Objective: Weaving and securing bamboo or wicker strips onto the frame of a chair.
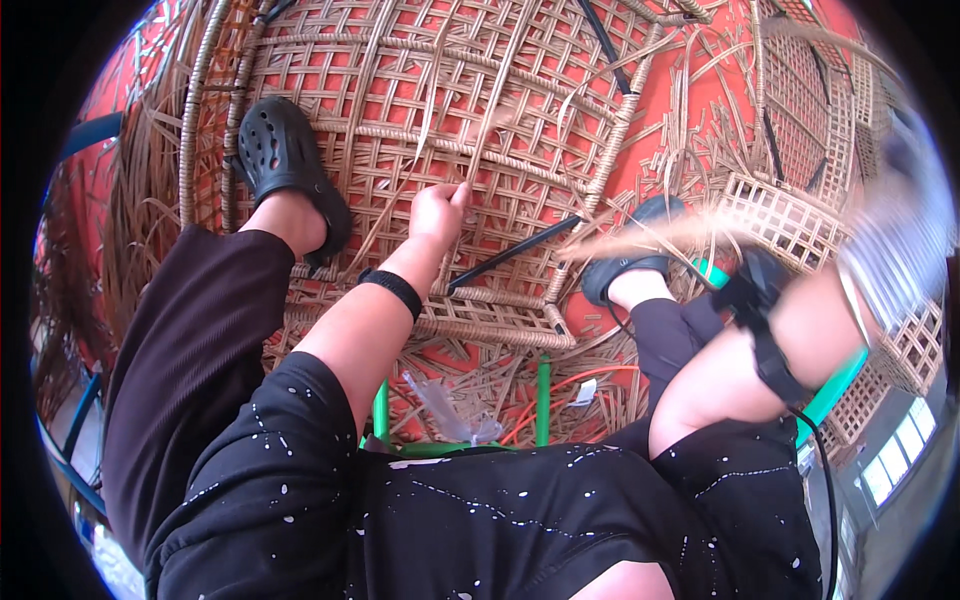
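My left hand (440, 212) is closed over a woven wicker panel (400, 90), thumb and forefinger pinched. A pale, flat strip (478, 145) runs up from those fingertips across the weave. At the right my right forearm (815, 335) reaches out, wearing a black strap and a dark device. Beyond it my right hand (893, 185) is smeared by motion, so its fingers cannot be made out. A blurred grey-and-white striped thing (903, 265) covers that forearm's far end. Another tan strip (650, 238), blurred, stretches across the space between my hands.
My left foot in a black clog (285, 160) stands on the panel; the right clog (630, 255) is beside its right edge. Loose strips (705, 130) litter the red floor covering. More wicker panels (800, 225) lie at the right. A green frame (543, 400) shows near my body.
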Available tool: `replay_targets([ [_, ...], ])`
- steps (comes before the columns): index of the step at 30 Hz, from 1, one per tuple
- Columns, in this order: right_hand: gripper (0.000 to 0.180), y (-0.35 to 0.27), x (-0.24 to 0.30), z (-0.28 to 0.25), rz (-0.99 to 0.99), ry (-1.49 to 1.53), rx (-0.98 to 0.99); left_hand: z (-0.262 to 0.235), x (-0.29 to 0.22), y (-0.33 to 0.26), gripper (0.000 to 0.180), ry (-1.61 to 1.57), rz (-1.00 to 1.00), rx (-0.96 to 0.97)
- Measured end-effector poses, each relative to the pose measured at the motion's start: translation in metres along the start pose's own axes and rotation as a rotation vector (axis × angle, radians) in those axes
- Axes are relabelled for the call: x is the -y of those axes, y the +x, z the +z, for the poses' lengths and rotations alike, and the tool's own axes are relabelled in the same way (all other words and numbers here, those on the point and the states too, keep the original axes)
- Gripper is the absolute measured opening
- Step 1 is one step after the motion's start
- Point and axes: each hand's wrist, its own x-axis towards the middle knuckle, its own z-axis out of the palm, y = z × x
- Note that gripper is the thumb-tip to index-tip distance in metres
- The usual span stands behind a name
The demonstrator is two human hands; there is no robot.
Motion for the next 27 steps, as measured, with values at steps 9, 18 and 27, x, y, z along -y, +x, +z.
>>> replay_targets([
  [9, 0.033, -0.183, -0.174, 0.201, 0.778, 0.149, 0.35, 0.0, 0.022, 0.022, 0.026, -0.486, -0.303, 0.233],
  [18, 0.032, -0.208, -0.185, 0.236, 1.183, 0.327, 0.086, -0.005, 0.012, 0.026, 0.023, -0.423, -0.42, 0.33],
  [27, 0.025, -0.223, -0.17, 0.229, 1.382, 0.501, 0.299, -0.002, 0.011, 0.027, 0.025, -0.381, -0.395, 0.314],
])
